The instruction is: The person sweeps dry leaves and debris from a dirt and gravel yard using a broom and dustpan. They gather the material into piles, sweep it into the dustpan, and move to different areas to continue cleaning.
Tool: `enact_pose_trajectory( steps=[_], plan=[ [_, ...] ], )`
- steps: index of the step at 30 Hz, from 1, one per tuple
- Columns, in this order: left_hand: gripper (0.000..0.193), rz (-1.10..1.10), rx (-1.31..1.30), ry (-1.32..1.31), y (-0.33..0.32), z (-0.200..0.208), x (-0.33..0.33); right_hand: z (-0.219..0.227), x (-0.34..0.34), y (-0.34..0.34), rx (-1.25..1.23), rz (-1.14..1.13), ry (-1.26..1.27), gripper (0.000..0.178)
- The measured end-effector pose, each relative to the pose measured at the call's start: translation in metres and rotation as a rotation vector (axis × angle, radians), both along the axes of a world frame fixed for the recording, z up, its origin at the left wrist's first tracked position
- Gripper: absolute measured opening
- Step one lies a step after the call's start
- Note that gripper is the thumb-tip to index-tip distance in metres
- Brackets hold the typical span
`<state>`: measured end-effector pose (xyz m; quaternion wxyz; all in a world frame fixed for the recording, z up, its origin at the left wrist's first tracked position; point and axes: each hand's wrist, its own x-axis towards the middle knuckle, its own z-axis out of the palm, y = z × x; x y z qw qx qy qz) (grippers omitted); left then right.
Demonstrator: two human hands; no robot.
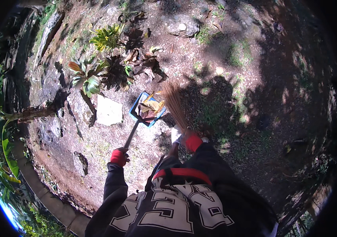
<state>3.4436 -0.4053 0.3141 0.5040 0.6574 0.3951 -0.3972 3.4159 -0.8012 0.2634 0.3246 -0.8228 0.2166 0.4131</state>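
Note:
My left hand (119, 157), in a red glove, grips the long grey handle (131, 135) of a blue dustpan (146, 109). The pan rests on the ground ahead of me with dry leaves inside it. My right hand (192, 141), also in a red glove, holds a bundle broom of thin brown sticks (174, 103). The broom's bristles fan out right beside the pan's right edge. Both black sleeves come in from the lower edge.
Low plants with green and reddish leaves (89, 77) grow just beyond the pan. A flat pale stone (109, 111) lies left of it. A curved concrete kerb (44, 193) borders the dirt at lower left. Patchy grass and shade lie to the right.

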Motion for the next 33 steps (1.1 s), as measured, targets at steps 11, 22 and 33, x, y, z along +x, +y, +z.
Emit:
enact_pose_trajectory(
  steps=[11, 22, 33],
  plan=[
    [0.020, 0.029, -0.023, 0.088, 0.008, 0.018, 0.028, 0.088, -0.039, 0.017, 0.210, -0.124, 0.152, 0.054],
    [0.016, 0.202, -0.087, 0.140, 0.025, 0.016, 0.039, 0.002, -0.018, 0.004, 0.039, 0.027, 0.107, 0.043],
    [0.015, 0.246, -0.043, 0.178, -0.009, 0.043, 0.030, 0.043, -0.016, -0.001, 0.264, 0.359, 0.078, 0.038]
  ],
)
